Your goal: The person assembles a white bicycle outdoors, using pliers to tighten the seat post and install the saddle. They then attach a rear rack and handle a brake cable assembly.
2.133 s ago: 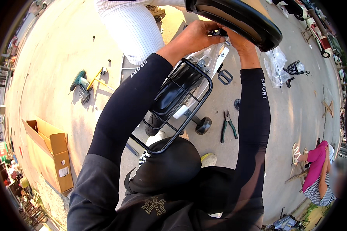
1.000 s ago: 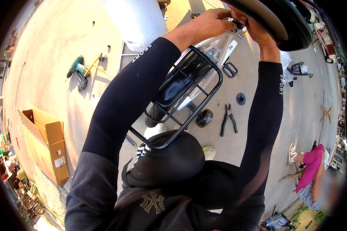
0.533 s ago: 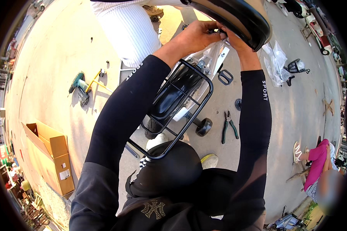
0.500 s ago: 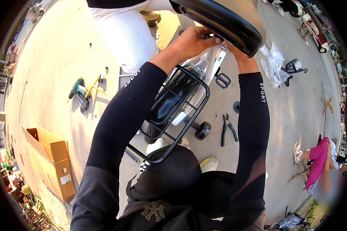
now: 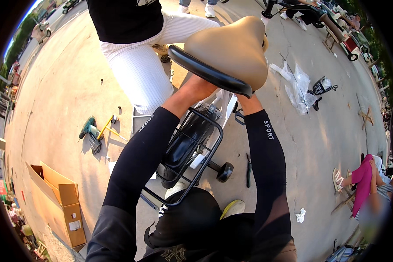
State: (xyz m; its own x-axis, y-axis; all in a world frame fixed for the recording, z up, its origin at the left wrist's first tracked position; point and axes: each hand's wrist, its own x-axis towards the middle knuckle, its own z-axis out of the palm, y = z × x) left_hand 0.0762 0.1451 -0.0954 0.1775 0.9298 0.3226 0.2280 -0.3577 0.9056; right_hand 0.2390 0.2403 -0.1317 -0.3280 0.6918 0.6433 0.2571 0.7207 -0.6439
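Note:
A tan bicycle saddle (image 5: 231,48) with a black rear edge is above a small bike with a white frame (image 5: 227,106). My left hand (image 5: 200,88) reaches under the saddle's left side, its fingers hidden by it. Under the right rear corner, my right hand (image 5: 248,102) shows only at the wrist and the back, and its fingers are also out of sight. The seat post and whatever the hands grip cannot be seen. Nearer me are the bike's black rear rack (image 5: 217,150), a glossy black mudguard (image 5: 190,133) and a small side wheel (image 5: 225,172).
A person in white ribbed trousers (image 5: 135,72) is close beyond the bike. Pliers (image 5: 248,171) lie beside my right forearm. At left are a cordless drill (image 5: 91,131), a yellow-handled tool (image 5: 104,127) and a cardboard box (image 5: 70,198). Clear plastic (image 5: 298,87) and a black basket (image 5: 322,85) lie right.
My view has tilted up. The saddle has shifted left in it and shows more of its tan top. Both hands have gone farther under the saddle, and the left fingers no longer show.

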